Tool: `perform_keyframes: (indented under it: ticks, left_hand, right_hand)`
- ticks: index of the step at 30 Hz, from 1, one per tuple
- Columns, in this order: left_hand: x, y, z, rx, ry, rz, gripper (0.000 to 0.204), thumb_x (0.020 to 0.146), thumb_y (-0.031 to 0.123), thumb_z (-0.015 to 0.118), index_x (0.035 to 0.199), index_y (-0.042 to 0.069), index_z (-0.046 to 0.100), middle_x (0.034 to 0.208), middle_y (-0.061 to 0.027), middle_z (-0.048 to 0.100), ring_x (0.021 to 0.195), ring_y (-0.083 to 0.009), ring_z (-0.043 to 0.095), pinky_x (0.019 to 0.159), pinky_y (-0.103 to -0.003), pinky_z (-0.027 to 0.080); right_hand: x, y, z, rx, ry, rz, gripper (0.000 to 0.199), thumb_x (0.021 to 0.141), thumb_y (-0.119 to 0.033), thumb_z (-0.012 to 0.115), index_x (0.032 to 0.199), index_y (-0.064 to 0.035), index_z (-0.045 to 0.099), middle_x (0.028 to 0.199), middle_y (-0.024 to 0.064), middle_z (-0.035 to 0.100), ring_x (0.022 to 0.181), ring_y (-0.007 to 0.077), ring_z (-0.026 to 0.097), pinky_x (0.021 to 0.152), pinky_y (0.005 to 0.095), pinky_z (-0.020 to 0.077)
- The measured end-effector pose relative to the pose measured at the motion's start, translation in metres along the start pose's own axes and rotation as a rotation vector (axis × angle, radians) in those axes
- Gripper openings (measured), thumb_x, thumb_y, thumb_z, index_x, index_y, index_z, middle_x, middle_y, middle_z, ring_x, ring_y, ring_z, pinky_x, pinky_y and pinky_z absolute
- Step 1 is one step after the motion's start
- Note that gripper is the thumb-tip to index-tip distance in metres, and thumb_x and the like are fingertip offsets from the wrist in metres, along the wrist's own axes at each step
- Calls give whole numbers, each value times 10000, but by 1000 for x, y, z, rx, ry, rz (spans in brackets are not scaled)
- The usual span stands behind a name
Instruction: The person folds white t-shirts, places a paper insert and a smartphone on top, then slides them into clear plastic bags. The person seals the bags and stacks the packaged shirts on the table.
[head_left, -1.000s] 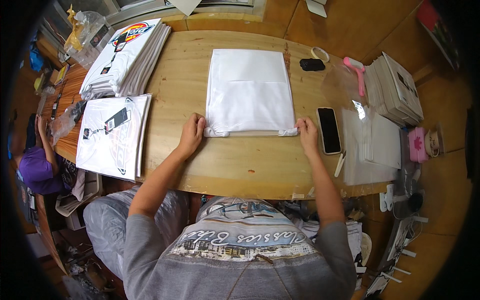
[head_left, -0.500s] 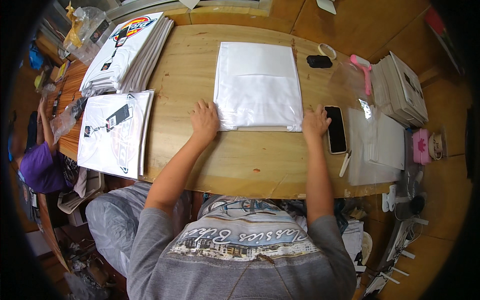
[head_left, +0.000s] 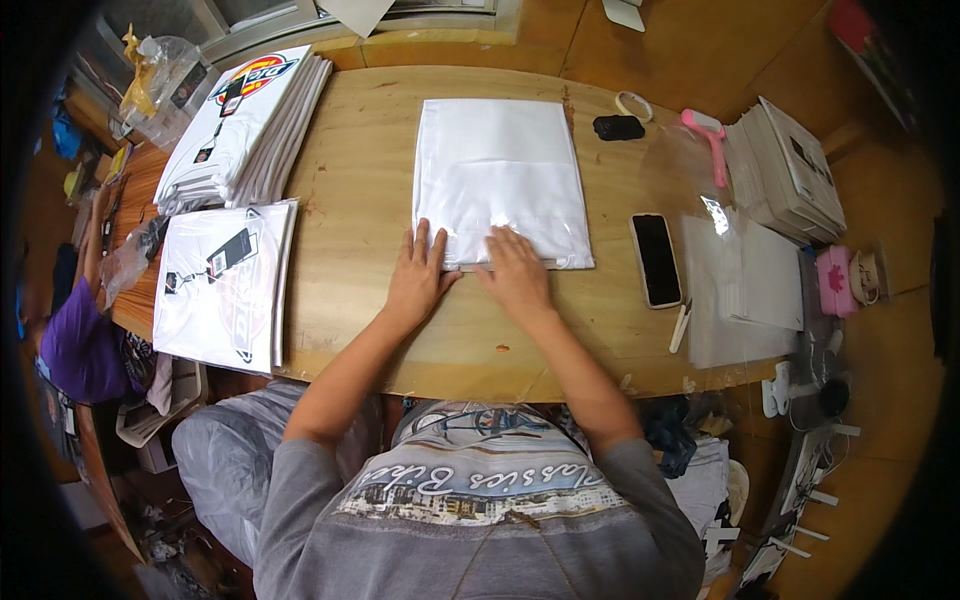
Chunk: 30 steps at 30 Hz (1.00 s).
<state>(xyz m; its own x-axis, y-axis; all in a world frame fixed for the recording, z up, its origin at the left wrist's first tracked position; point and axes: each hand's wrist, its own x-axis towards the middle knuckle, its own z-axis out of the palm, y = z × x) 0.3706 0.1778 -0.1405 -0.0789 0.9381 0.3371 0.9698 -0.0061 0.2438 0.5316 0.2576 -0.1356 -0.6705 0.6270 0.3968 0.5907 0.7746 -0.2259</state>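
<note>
A folded white shirt in a clear plastic bag lies flat in the middle of the wooden table, its plain side up. My left hand rests at the shirt's near left corner, fingers stretched out. Close beside it, my right hand lies flat on the near edge, with its fingers spread over the plastic. Neither hand grips anything. To the left are a tall pile of folded white shirts with tags and a lower pile of bagged shirts with a printed front.
Right of the shirt lie a phone, a black object, a tape roll, a pink-handled tool, clear bags and white sheets. A stack of folded items stands behind. Another person in purple is at the far left.
My right hand has moved left from the shirt's right corner onto its near edge. My left hand has shifted onto the near left corner. The view has tilted slightly.
</note>
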Motion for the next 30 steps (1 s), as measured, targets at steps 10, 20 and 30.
perform_keyframes:
  ticks: [10, 20, 30]
  left_hand:
    - [25, -33, -14, -241, -24, 170, 407, 666, -30, 517, 1065, -17, 436, 1117, -179, 454, 952, -328, 452, 829, -360, 388]
    - [47, -6, -142, -156, 700, 207, 171, 692, 138, 632, 789, 17, 561, 617, -95, 531, 538, -246, 513, 470, -315, 391]
    - [72, -21, -80, -23, 434, -323, 337, 758, 384, 550, 684, 55, 565, 528, -152, 524, 482, -303, 521, 420, -374, 375]
  right_hand:
    - [-22, 65, -37, -60, 48, 291, 620, 646, -413, 638, 1053, 28, 481, 1181, 181, 425, 1120, 312, 375, 937, 361, 308]
    - [-14, 51, -162, 380, 532, 213, 401, 626, -50, 682, 1002, -86, 547, 894, 80, 592, 828, 217, 561, 736, 291, 440]
    - [39, 64, -123, 192, 325, 361, 321, 781, -180, 552, 1088, -103, 498, 956, 177, 557, 838, 319, 548, 672, 365, 441]
